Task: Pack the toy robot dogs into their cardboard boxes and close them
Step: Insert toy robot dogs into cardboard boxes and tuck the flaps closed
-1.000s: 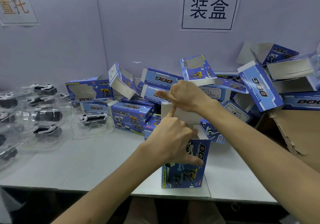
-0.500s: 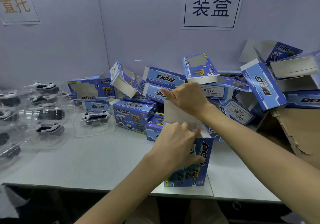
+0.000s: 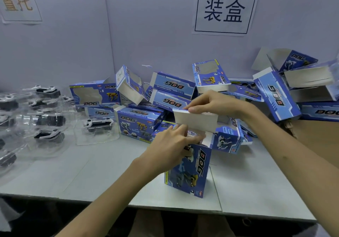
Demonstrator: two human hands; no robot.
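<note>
A blue "DOG" box (image 3: 190, 170) stands on end near the table's front edge, its top open. My left hand (image 3: 170, 148) grips the box's upper left corner, fingers curled over the rim. My right hand (image 3: 214, 102) pinches the far edge of the raised white top flap (image 3: 196, 121), which stands up above the opening. The box's inside is hidden behind my left hand. At the left lie toy robot dogs in clear plastic trays; the nearest one (image 3: 98, 124) is white and black.
A heap of blue boxes (image 3: 172, 93), several open, fills the back of the grey table (image 3: 91, 172). More trayed dogs (image 3: 45, 121) crowd the left edge. A brown carton (image 3: 319, 139) stands at the right. Paper signs hang on the wall.
My right hand has lifted and straightened the white top flap, pinching its edge. My left hand has slid up to the box's rim. The box leans slightly.
</note>
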